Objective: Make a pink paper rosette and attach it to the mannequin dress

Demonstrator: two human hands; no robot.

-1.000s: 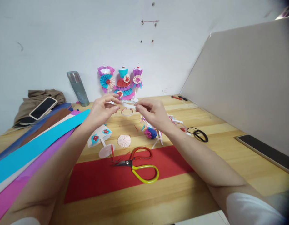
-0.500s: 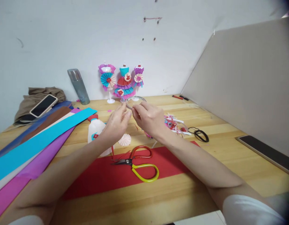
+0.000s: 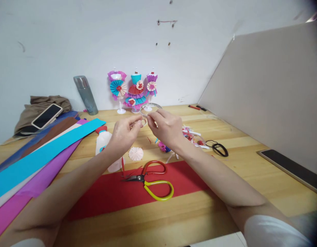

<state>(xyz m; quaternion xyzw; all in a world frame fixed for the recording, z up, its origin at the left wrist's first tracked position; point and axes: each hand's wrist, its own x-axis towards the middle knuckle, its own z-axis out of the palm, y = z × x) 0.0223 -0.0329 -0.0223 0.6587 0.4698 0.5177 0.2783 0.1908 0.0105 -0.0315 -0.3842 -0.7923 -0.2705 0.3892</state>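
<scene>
- The right hand [image 3: 167, 129] holds the thin ring [image 3: 151, 104] by its near edge, fingers pinched narrow, above the counter [image 3: 247, 180] and in front of the dressed figures [image 3: 137, 90]
- The left hand [image 3: 125, 133] is just beside it, thumb and forefinger tips nearly together; I cannot tell whether they pinch anything
- A light pinch should suit so narrow a band, as squeezing may bend it
- Close fingertips and steady wrists likely help
- Low arms might brush the scissors [image 3: 140, 178] on the red paper [image 3: 190, 175]
</scene>
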